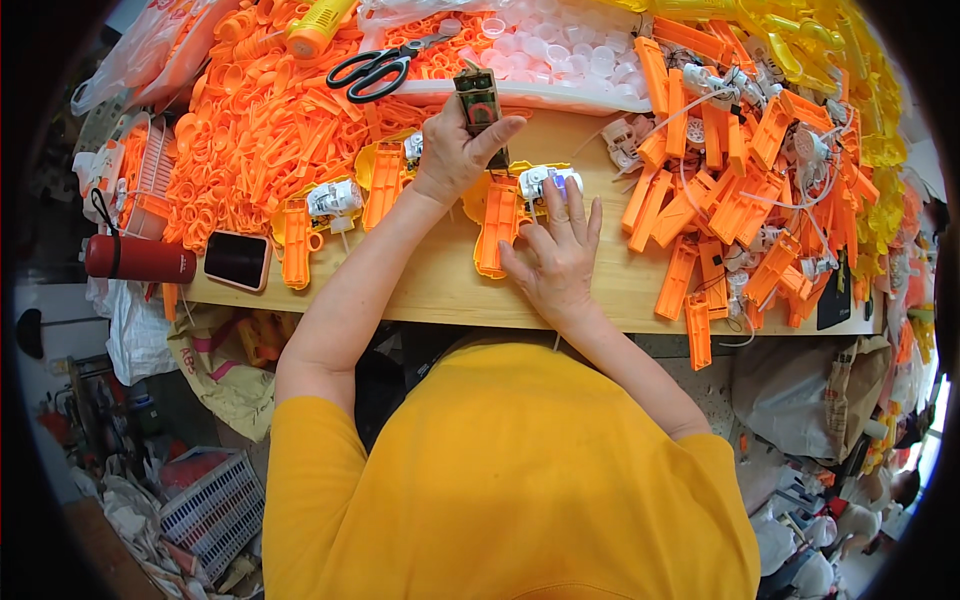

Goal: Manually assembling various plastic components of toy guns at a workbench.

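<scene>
My left hand point(458, 158) is closed around a dark battery pack point(481, 104) with green cells, its lower end dropping close to a toy gun half shell. That yellow shell carries an orange battery tray point(496, 222) and a white motor unit point(540, 181). My right hand point(560, 250) presses the shell to the table, long fingers on the white unit and thumb by the orange tray. Whether the pack touches the shell's wires is hidden. To the left lie two similar half shells, one with a white motor unit point(333, 198), the other partly behind my left forearm.
Orange plastic parts point(250, 130) heap up at left, near black-handled scissors point(378, 72). A white tray point(520, 93) holds clear cups at the back. Orange trays with wired white units point(735, 200) pile up at right. A phone point(237, 261) and red flask point(140, 259) sit at left.
</scene>
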`<act>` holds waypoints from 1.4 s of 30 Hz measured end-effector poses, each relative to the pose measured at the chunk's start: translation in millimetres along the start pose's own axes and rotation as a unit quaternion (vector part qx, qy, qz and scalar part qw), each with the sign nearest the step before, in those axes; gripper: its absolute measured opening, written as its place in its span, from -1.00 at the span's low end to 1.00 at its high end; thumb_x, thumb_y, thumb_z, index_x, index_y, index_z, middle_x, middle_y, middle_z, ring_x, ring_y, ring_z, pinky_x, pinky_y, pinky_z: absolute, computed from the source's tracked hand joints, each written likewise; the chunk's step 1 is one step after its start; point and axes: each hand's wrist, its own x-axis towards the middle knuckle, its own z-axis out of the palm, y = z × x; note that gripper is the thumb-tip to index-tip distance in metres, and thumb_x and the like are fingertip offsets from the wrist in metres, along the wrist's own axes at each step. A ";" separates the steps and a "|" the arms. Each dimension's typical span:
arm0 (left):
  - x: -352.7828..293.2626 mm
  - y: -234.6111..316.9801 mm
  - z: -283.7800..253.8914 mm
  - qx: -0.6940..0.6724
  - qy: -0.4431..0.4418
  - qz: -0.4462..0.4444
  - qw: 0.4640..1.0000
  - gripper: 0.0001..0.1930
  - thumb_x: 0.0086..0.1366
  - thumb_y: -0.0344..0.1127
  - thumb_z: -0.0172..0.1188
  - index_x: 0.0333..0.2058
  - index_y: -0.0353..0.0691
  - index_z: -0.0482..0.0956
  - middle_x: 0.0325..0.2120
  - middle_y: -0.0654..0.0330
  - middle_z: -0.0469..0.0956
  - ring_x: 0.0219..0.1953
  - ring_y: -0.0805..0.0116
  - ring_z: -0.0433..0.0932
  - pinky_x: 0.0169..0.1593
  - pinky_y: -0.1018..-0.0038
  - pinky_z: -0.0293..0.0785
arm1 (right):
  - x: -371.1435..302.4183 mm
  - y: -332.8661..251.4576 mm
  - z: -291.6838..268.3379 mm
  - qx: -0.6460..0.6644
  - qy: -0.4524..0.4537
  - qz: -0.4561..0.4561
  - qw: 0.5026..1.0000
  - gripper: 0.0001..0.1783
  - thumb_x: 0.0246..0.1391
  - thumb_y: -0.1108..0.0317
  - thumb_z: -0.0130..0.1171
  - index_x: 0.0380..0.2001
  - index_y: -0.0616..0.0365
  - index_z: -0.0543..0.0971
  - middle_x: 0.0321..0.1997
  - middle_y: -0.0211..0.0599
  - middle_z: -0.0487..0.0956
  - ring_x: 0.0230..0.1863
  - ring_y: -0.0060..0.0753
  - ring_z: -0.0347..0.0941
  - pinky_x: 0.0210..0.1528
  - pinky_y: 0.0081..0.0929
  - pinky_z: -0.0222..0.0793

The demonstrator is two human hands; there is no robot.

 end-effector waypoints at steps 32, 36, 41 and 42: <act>154.2 -19.5 29.0 0.256 -0.064 -0.002 0.964 -0.69 0.17 -0.13 0.09 -0.33 -0.28 0.57 -0.39 -0.01 0.60 -0.27 0.04 0.58 -0.16 0.24 0.48 | 3.0 -0.6 -2.5 0.007 -0.006 0.012 1.000 -0.72 -0.18 0.18 0.31 -0.55 0.11 0.47 0.31 -0.01 0.22 0.38 0.08 0.00 0.34 0.17 -0.31; 137.8 14.7 -55.6 0.480 -0.204 -0.021 0.853 -0.71 0.10 -0.27 0.12 -0.22 -0.30 0.52 -0.25 -0.06 0.57 -0.14 0.01 0.53 -0.11 0.18 0.45 | 4.6 3.1 -0.9 -0.003 -0.007 0.022 1.000 -0.72 -0.17 0.17 0.31 -0.56 0.11 0.46 0.31 -0.01 0.22 0.38 0.07 -0.01 0.33 0.18 -0.30; 115.4 8.5 -110.1 0.533 -0.275 -0.116 0.792 -0.65 0.07 -0.28 0.13 -0.15 -0.30 0.48 -0.21 -0.04 0.56 -0.12 0.04 0.53 -0.12 0.15 0.46 | 3.0 -1.0 3.6 0.002 0.002 0.015 1.000 -0.71 -0.17 0.17 0.31 -0.56 0.10 0.46 0.31 -0.02 0.22 0.39 0.06 -0.02 0.33 0.18 -0.29; 113.4 5.2 -108.6 0.538 -0.257 -0.103 0.796 -0.65 0.08 -0.26 0.12 -0.16 -0.29 0.48 -0.21 -0.05 0.56 -0.13 0.03 0.53 -0.13 0.16 0.46 | 2.7 -1.7 3.4 0.000 0.002 0.015 1.000 -0.71 -0.18 0.17 0.31 -0.57 0.10 0.46 0.30 -0.03 0.23 0.38 0.06 -0.02 0.32 0.19 -0.29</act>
